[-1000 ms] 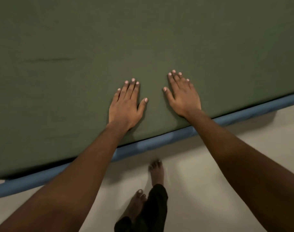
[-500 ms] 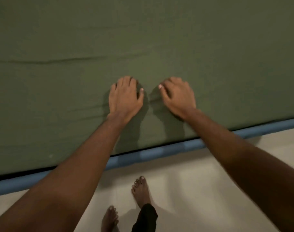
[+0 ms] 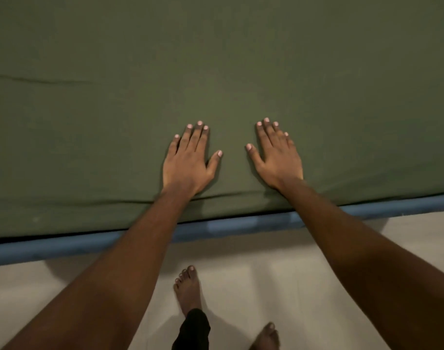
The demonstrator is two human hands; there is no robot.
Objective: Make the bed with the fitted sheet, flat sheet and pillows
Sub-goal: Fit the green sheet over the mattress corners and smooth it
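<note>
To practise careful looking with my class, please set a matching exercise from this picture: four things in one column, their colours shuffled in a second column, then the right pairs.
Column one:
1. sheet
2. bed rail
3. floor
4. trouser leg

Column two:
A. black
B. pale beige
C. olive green
D. blue

Pairs: 1-C, 2-D, 3-B, 4-A
</note>
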